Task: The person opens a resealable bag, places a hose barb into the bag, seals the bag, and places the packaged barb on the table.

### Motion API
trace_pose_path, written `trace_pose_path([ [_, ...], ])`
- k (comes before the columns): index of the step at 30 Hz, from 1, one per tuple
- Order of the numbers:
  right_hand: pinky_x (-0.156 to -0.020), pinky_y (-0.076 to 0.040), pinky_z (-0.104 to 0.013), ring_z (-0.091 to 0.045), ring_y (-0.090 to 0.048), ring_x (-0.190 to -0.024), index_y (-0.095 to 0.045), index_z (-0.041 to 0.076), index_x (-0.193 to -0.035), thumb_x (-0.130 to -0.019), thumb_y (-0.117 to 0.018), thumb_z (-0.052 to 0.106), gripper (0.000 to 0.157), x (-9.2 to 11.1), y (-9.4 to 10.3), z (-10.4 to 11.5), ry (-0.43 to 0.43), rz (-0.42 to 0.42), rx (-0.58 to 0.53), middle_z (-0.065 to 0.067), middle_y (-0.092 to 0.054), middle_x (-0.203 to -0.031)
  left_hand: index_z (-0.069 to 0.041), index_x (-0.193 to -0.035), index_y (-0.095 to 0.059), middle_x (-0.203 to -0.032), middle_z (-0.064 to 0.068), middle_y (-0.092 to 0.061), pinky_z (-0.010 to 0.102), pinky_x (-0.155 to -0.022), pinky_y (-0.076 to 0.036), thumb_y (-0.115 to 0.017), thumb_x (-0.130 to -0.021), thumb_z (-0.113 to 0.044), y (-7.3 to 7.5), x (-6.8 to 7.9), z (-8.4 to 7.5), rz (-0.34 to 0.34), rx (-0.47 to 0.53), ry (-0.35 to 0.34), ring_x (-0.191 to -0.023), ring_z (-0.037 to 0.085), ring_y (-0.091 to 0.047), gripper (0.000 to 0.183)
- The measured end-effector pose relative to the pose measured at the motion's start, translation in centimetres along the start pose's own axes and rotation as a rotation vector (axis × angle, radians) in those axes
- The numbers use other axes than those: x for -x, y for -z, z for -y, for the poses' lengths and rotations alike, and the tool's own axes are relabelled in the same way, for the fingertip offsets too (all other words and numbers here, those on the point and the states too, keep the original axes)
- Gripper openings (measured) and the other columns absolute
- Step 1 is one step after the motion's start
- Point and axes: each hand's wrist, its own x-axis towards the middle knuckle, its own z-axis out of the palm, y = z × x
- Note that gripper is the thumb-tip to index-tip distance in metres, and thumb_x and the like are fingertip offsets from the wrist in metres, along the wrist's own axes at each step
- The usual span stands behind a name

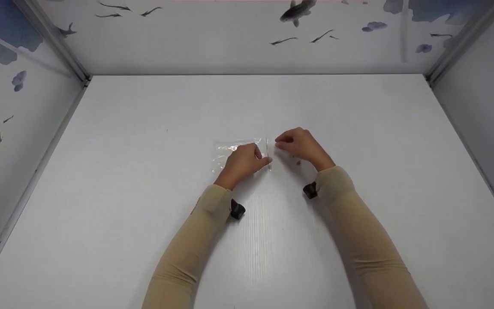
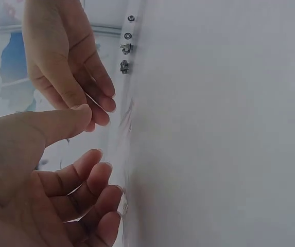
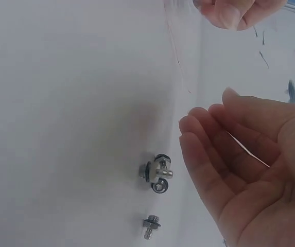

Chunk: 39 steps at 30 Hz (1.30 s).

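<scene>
Your left hand (image 1: 245, 161) and right hand (image 1: 302, 145) curve loosely, empty; the bag (image 1: 222, 151) looks light, limp, slippery, best pinched by its right edge.

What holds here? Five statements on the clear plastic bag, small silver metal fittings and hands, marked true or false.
1. The clear plastic bag and small silver metal fittings lie on the white table. True.
2. Both sleeves are black. False: beige.
3. The left hand overlaps the bag in the head view. True.
4. The fittings are nearer the left hand. False: the right hand.
5. In the right wrist view, all fittings touch. False: one lies apart.
</scene>
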Motion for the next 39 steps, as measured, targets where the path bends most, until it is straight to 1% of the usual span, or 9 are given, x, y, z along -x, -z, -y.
trace_pose_path([
  [6,-0.07,-0.049,-0.029,-0.02,-0.059,-0.084,-0.066,0.006,-0.12,-0.096,-0.059,0.027,0.033,-0.2,-0.1,0.1,-0.041,0.057,0.005,-0.013,-0.067,-0.116,-0.012,-0.076,-0.061,-0.068,-0.005,-0.052,0.027,-0.056,-0.035,-0.066,-0.086,-0.045,-0.5,-0.4,0.1,0.03,-0.024,-0.008,-0.063,0.011,-0.045,0.035],
  [9,-0.068,-0.048,-0.028,-0.019,-0.058,-0.083,-0.066,0.007,-0.12,-0.096,-0.058,0.028,0.033,-0.2,-0.1,0.1,-0.05,0.072,0.01,-0.012,-0.067,-0.113,-0.014,-0.066,-0.055,-0.062,-0.006,-0.045,0.028,-0.054,-0.033,-0.064,-0.087,-0.047,-0.8,-0.7,0.1,0.035,-0.064,-0.019,-0.061,0.011,-0.041,0.04],
  [11,-0.067,-0.047,-0.028,-0.019,-0.058,-0.082,-0.067,0.007,-0.12,-0.096,-0.058,0.028,0.033,-0.3,-0.1,0.1,-0.058,0.077,0.011,-0.011,-0.067,-0.111,-0.015,-0.064,-0.053,-0.062,-0.004,-0.042,0.029,-0.054,-0.033,-0.062,-0.087,-0.049,-0.9,-1.0,0.0,0.034,-0.105,-0.026,-0.06,0.012,-0.04,0.042],
  [15,-0.065,-0.047,-0.028,-0.019,-0.057,-0.081,-0.067,0.008,-0.12,-0.096,-0.057,0.03,0.033,-0.4,0.0,0.1,-0.059,0.084,0.016,-0.01,-0.066,-0.106,-0.014,-0.071,-0.054,-0.066,-0.002,-0.045,0.031,-0.058,-0.035,-0.062,-0.087,-0.05,-1.1,-1.4,-0.4,0.023,-0.169,-0.015,-0.063,0.015,-0.043,0.04],
  [18,-0.064,-0.047,-0.028,-0.018,-0.056,-0.078,-0.067,0.008,-0.119,-0.097,-0.056,0.031,0.034,-0.5,0.1,0.1,-0.057,0.087,0.014,-0.009,-0.065,-0.102,-0.013,-0.074,-0.055,-0.068,-0.001,-0.048,0.032,-0.06,-0.035,-0.063,-0.087,-0.048,-1.1,-1.5,-0.6,0.011,-0.187,-0.005,-0.064,0.015,-0.045,0.037],
  [21,-0.062,-0.048,-0.029,-0.017,-0.055,-0.075,-0.067,0.007,-0.119,-0.097,-0.057,0.031,0.034,-0.6,0.2,0.2,-0.056,0.089,0.006,-0.009,-0.065,-0.099,-0.015,-0.069,-0.054,-0.067,-0.001,-0.049,0.032,-0.058,-0.035,-0.062,-0.088,-0.045,-0.9,-1.4,-0.6,0.005,-0.193,-0.005,-0.063,0.015,-0.045,0.035],
  [28,-0.06,-0.046,-0.027,-0.017,-0.055,-0.073,-0.067,0.007,-0.12,-0.097,-0.056,0.03,0.034,-0.8,0.2,0.5,-0.055,0.088,-0.009,-0.01,-0.066,-0.098,-0.02,-0.061,-0.058,-0.061,-0.006,-0.049,0.03,-0.055,-0.033,-0.056,-0.089,-0.034,-0.7,-1.3,-0.1,0.017,-0.119,-0.027,-0.058,0.012,-0.044,0.032],
  [34,-0.06,-0.045,-0.027,-0.015,-0.053,-0.073,-0.068,0.007,-0.117,-0.096,-0.055,0.032,0.035,-0.9,-0.1,0.5,-0.035,0.067,-0.018,-0.009,-0.067,-0.098,-0.018,-0.075,-0.059,-0.072,-0.006,-0.054,0.029,-0.061,-0.036,-0.055,-0.09,-0.033,-0.6,-1.2,0.6,-0.008,-0.063,-0.015,-0.067,0.012,-0.047,0.021],
  [39,-0.057,-0.043,-0.027,-0.013,-0.05,-0.067,-0.07,0.009,-0.115,-0.096,-0.055,0.036,0.036,-1.0,-0.4,0.2,-0.046,0.055,-0.044,-0.006,-0.067,-0.091,-0.014,-0.086,-0.063,-0.083,-0.005,-0.059,0.027,-0.065,-0.036,-0.058,-0.09,-0.033,-0.6,-1.0,1.3,-0.021,0.038,-0.013,-0.072,0.012,-0.048,0.02],
])
